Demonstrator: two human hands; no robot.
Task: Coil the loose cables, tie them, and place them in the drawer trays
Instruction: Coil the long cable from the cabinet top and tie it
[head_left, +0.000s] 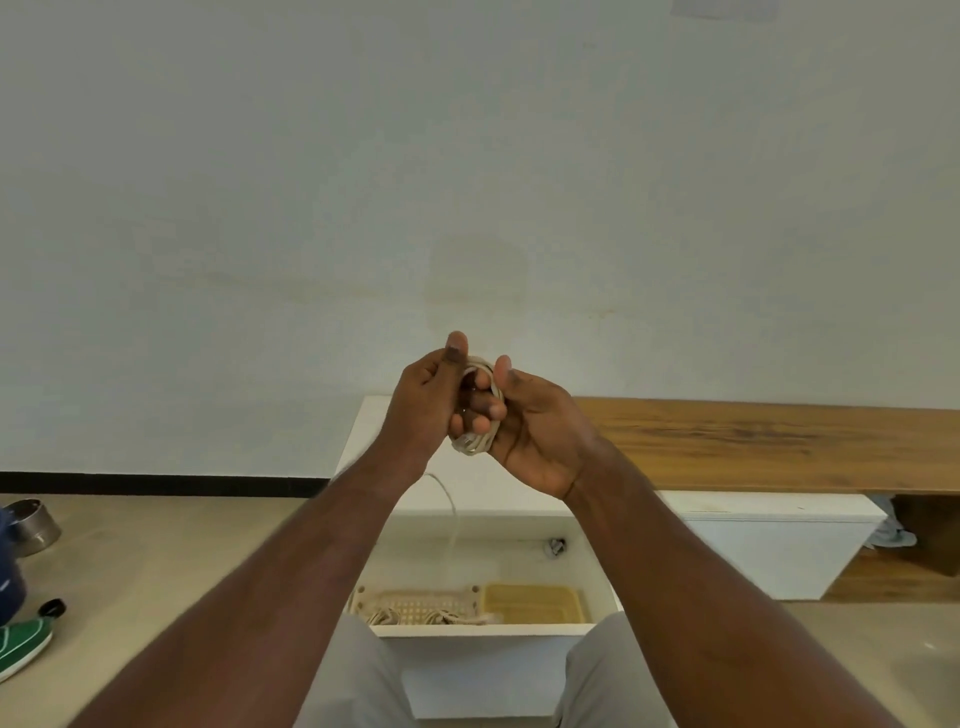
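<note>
Both raised | left hand (428, 400) and right hand (540, 431) grip cable coil (480, 410)

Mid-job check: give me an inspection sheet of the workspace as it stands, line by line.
Surface: beige floor; wooden bench top along the wall.
Job's things: open white drawer holds a perforated tray with coiled cables and a yellow tray.
Clutter: metal bowl, green shoe, both at far left on the floor.
Hands: left hand and right hand both grip the beige cable coil, raised over the drawer.
Cables: a loose tail hangs from the coil towards the drawer; whether the coil is tied cannot be told.
Surroundings: plain pale wall, black skirting.
</note>
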